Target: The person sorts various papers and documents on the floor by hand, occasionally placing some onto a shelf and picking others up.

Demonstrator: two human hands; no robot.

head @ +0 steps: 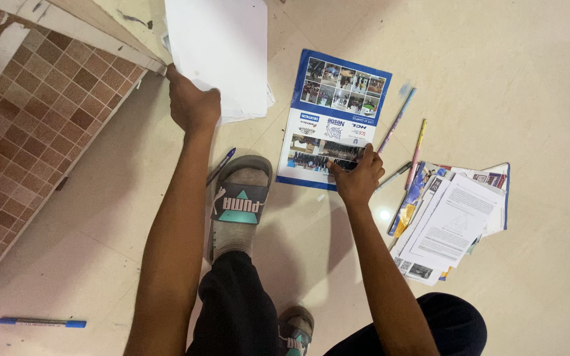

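Observation:
My left hand (192,102) grips a sheaf of blank white paper (222,53) by its lower left corner and holds it up above the floor. My right hand (357,177) is down on the near right corner of a blue and white brochure (331,112) with photo panels, fingers pinching its edge. The brochure lies flat on the pale floor. My foot in a grey slide sandal (239,201) stands between the two arms.
A messy pile of printed sheets and booklets (453,221) lies to the right. Pencils (397,122) and a pen lie beside the brochure, one more pen (221,165) by the sandal, a blue pen (41,322) bottom left. A tiled ledge (34,99) rises at left.

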